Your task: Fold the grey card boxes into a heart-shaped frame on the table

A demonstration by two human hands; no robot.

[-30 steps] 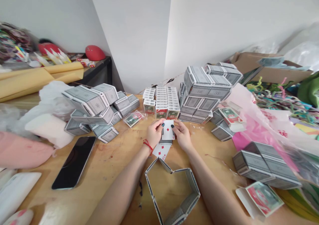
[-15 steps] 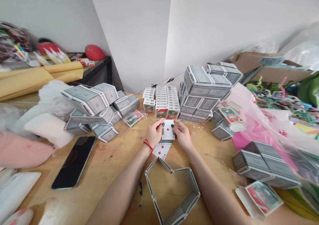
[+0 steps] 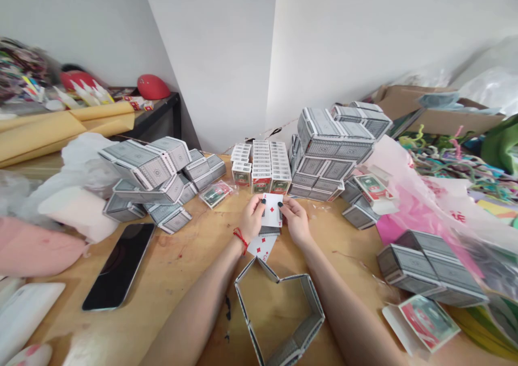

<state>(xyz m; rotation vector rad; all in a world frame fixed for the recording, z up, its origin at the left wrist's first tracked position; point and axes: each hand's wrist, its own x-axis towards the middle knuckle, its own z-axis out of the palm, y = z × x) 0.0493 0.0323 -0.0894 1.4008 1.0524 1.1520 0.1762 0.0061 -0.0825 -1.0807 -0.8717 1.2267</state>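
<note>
Far corner of ace card (image 3: pixel 272 215) came clear of left grip (image 3: pixel 251 217)

Since the earlier frame, the left fingertips had drawn slightly off the card's far-left corner, baring the "A" there; the card itself had barely shifted. Both hands pinched it, the left grip at its left long edge and the right grip (image 3: pixel 296 219) at its right, each with a dark-nailed thumb toward the face. The card lay between the two grips, its single red diamond facing the wearer. Its long axis ran away from the person, one short edge pointing toward the boxed packs (image 3: pixel 261 169) just beyond the grips, the other back toward the body. Strips of grey pattern showed beside both long edges.

Just nearer than the grips, a grey-backed card (image 3: pixel 270 230) and a slanted diamond card (image 3: pixel 262 245) showed below the ace. Nearer still, between the forearms, a folded card frame (image 3: pixel 313 290) stood on the tabletop (image 3: pixel 182 279). A red bracelet (image 3: pixel 242 240) circled the wrist behind the left grip. A phone (image 3: pixel 119 266) lay well to that grip's left, card-covered blocks (image 3: pixel 137 163) beyond it. A taller block stack (image 3: pixel 335 139) rose beyond the right grip, off to its right.
</note>
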